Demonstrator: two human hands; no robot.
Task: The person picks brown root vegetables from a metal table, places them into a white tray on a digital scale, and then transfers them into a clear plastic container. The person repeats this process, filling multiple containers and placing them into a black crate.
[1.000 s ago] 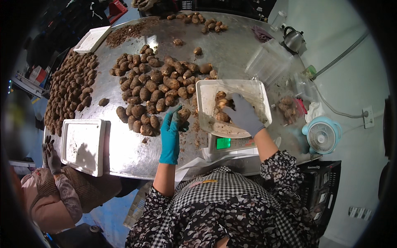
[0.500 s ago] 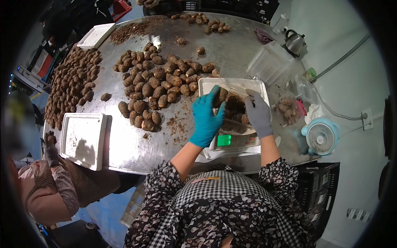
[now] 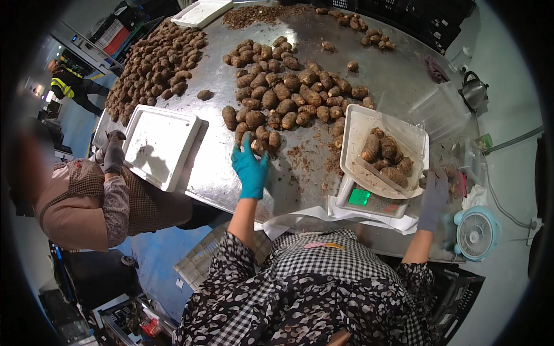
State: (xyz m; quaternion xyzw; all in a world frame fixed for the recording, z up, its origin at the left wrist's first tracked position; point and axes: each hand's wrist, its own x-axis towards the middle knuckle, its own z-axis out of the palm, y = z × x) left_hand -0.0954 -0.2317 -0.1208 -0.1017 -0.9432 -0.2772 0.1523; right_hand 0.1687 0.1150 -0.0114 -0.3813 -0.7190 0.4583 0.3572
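Taro roots (image 3: 270, 99) are lying on the tabletop (image 3: 216, 150). The left hand (image 3: 250, 173) is touching one, half open: maybe picking, needing a squeeze. The right hand (image 3: 435, 199) is looking too blurry to tell.

We work at a shiny metal table (image 3: 222, 184), its middle bearing our main heap of brown tubers (image 3: 291, 98). At ten o'clock we have a second, denser pile (image 3: 156, 72); near nine, a shallow white tray (image 3: 158, 144). Brown scraps (image 3: 254, 16) spread at eleven, a few loose tubers (image 3: 375, 40) cluster at one, a purple cloth (image 3: 437, 70) lies at two, and our scale (image 3: 376, 203) stands between four and five.
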